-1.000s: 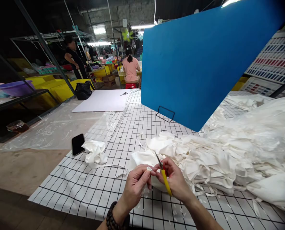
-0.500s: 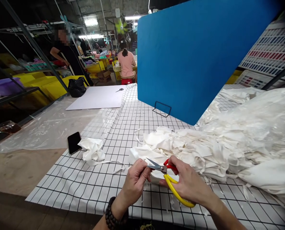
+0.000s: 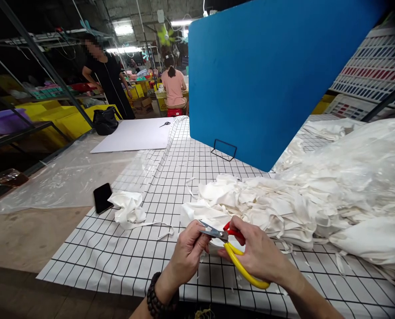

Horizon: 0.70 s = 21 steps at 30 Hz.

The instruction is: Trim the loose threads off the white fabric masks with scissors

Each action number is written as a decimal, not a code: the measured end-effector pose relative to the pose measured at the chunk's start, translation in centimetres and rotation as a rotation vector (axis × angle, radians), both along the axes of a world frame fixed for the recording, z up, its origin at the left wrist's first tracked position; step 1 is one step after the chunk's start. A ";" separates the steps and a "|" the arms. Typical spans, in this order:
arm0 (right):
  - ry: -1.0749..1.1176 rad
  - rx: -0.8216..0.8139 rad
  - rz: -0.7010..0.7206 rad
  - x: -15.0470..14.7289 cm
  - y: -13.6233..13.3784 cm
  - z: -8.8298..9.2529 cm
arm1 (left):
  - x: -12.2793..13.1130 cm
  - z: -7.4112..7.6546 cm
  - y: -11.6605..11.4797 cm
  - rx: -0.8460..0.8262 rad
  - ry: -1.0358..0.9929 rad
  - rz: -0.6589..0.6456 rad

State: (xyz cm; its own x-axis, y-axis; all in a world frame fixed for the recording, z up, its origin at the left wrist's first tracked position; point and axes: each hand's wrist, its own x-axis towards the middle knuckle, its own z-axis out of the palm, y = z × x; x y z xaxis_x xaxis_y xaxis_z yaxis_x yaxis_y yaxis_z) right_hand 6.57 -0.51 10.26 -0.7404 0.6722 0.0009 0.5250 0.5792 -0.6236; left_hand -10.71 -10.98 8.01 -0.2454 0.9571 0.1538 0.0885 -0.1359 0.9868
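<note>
My right hand (image 3: 255,252) grips scissors (image 3: 224,235) by their one red and one yellow handle. The blades point left and reach the fingertips of my left hand (image 3: 189,250), which is closed in a pinch on a bit of white fabric. A small white scrap shows at the blades. How much fabric sits inside the left fingers is hidden. Right behind both hands lies a heap of white fabric pieces (image 3: 267,204) with thin straps. A beaded bracelet (image 3: 157,294) circles my left wrist.
A crumpled white piece (image 3: 129,210) and a phone (image 3: 102,197) lie left on the checked cloth (image 3: 94,257). A blue board (image 3: 250,84) stands behind, by a black wire stand (image 3: 224,149). Small black scissors (image 3: 165,124) rest on a white sheet (image 3: 131,138). Two people are farther back.
The scissor blades have closed from a wider gap and moved slightly left over the left fingertips. The standing person in the background has shifted to the right. The fabric heap stays put.
</note>
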 end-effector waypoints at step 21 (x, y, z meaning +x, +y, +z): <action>-0.040 0.092 0.036 -0.3 0.2 -0.3 | -0.5 0.2 -0.1 -0.056 -0.017 -0.043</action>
State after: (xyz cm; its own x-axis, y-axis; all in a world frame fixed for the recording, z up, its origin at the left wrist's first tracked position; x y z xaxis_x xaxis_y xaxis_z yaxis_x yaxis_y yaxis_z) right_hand 6.23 -0.27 9.93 -0.7648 0.6436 0.0308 0.5265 0.6518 -0.5458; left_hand -11.23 -11.10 8.25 -0.2061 0.9738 0.0965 0.0674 -0.0842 0.9942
